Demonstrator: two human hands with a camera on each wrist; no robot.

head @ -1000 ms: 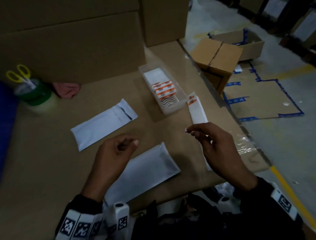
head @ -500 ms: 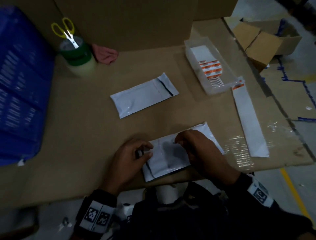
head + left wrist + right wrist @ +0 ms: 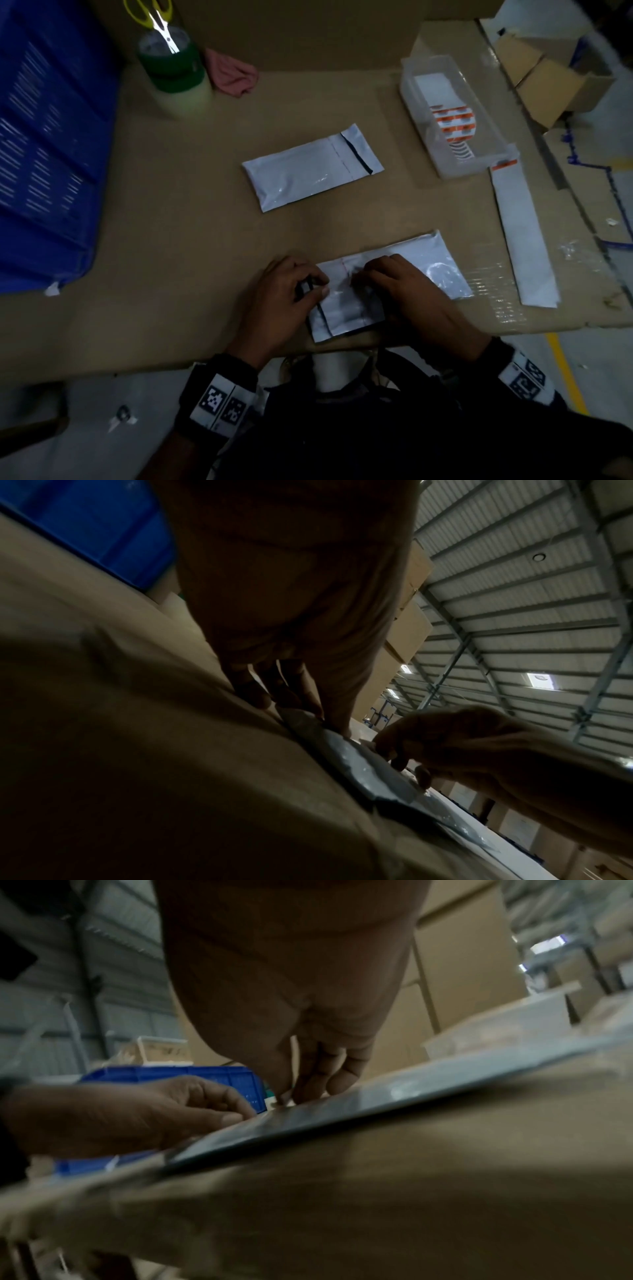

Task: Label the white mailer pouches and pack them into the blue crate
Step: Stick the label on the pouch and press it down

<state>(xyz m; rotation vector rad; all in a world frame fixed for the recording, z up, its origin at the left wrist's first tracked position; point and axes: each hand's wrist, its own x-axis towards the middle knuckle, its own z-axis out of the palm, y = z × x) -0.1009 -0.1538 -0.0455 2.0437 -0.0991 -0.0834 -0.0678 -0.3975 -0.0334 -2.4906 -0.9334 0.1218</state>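
A white mailer pouch (image 3: pixel 435 267) lies at the table's near edge, its flap end to the left. My left hand (image 3: pixel 320 286) pinches that flap end between thumb and curled fingers, and its fingertips (image 3: pixel 260 699) bear down on the pouch edge (image 3: pixel 359 761). My right hand (image 3: pixel 359 279) sits on the pouch's middle, thumb and fingertips together on a small pale label (image 3: pixel 365 741) held against the surface. A second white pouch (image 3: pixel 308 168) lies flat farther back. The blue crate (image 3: pixel 44 137) stands at the left.
A clear tray (image 3: pixel 407 85) with orange label rolls sits at the back right, with a long white backing strip (image 3: pixel 520 240) beside it. Scissors (image 3: pixel 154 17) stand in stacked tape rolls (image 3: pixel 174 72) next to a pink cloth (image 3: pixel 233 75). Cardboard boxes (image 3: pixel 548 78) stand on the floor to the right.
A second ago both hands were raised, the right pinching a label. They came down onto the near pouch and have stayed there. The head view swung left, showing the crate.
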